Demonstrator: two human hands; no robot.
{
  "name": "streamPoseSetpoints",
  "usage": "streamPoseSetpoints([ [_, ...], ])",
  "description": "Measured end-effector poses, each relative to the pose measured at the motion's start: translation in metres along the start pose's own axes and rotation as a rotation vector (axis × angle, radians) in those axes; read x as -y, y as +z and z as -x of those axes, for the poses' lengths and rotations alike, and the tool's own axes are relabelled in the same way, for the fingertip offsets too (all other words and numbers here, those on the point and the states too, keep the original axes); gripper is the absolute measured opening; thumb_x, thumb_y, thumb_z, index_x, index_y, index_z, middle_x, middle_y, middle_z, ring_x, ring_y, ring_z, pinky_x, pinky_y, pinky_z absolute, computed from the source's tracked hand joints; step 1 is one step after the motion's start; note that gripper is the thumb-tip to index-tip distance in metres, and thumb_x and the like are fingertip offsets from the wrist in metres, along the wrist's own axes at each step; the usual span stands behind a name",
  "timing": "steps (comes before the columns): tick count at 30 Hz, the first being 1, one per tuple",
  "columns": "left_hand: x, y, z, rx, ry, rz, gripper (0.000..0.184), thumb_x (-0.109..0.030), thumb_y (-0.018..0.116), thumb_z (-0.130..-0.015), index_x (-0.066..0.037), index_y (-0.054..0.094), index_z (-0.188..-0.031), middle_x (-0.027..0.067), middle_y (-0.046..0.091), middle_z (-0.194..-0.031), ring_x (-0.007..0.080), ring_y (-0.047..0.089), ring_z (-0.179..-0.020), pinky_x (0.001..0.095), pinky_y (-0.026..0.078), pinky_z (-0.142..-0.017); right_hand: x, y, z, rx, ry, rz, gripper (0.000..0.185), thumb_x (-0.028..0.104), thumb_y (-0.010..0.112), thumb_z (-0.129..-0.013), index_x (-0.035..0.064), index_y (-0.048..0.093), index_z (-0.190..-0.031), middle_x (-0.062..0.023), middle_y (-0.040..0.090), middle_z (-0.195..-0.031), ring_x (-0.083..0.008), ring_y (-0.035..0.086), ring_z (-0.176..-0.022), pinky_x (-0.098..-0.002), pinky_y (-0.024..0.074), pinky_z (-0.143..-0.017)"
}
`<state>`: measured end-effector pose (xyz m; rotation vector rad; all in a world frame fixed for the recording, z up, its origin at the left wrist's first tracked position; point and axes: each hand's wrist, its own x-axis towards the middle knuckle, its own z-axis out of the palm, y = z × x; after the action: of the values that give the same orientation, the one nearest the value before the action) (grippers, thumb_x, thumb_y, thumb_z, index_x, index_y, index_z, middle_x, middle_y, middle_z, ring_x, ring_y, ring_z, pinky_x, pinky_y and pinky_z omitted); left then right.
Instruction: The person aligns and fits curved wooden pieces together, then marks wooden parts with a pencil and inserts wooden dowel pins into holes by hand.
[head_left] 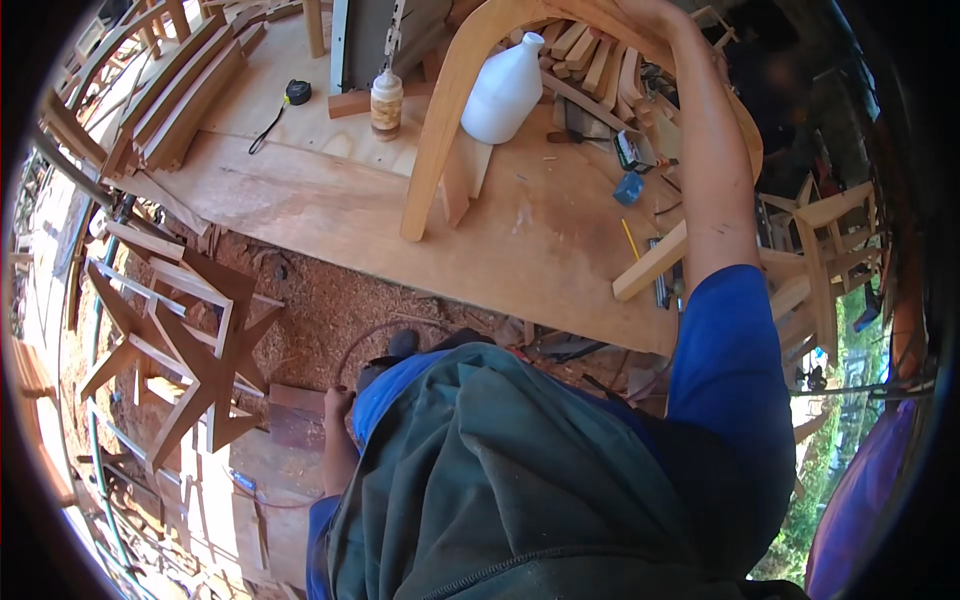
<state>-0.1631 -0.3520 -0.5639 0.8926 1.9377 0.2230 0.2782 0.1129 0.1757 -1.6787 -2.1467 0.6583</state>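
Observation:
My right arm reaches up over the workbench [560, 250], and my right hand [648, 14] grips a large curved wooden piece [445, 130] near the top edge; its fingers are partly cut off. One leg of this piece comes down onto the bench, left of a white plastic jug [503, 92]. My left hand [339, 402] hangs low beside my body, closed around a thin reddish hose [362, 338] that curves above the sawdust-covered ground.
On the bench are a glue bottle [386, 105], a tape measure [297, 92], stacked wood strips [190, 95], a small box [634, 151] and a pencil [630, 238]. Star-shaped wooden frames [190, 350] stand at left; another wooden frame [815, 235] is at right.

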Motion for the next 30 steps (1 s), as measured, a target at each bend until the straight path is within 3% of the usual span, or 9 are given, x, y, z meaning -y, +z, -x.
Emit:
streamPoseSetpoints([
  [7,0.001,0.01,-0.01,-0.034,0.025,0.021,0.046,-0.025,0.079,-0.075,0.001,0.074,-0.113,0.0267,0.073,-0.112,0.0381,0.071,-0.111,0.0433,0.055,-0.098,0.001,0.001,-0.007,-0.023,0.021,0.008,0.047,0.039,0.056,-0.106,-0.0011,0.069,-0.127,-0.0117,0.072,-0.124,-0.0201,0.066,-0.109,-0.0362,0.0535,-0.091],
  [30,-0.002,0.009,-0.016,0.034,0.002,-0.032,0.041,-0.027,0.075,-0.078,0.0,0.076,-0.109,0.0275,0.073,-0.11,0.0397,0.07,-0.111,0.044,0.055,-0.099,-0.012,-0.006,-0.022,0.004,-0.036,0.174,0.05,0.041,0.054,-0.107,-0.0027,0.067,-0.129,-0.0116,0.071,-0.127,-0.0216,0.064,-0.113,-0.0363,0.0486,-0.097],
])
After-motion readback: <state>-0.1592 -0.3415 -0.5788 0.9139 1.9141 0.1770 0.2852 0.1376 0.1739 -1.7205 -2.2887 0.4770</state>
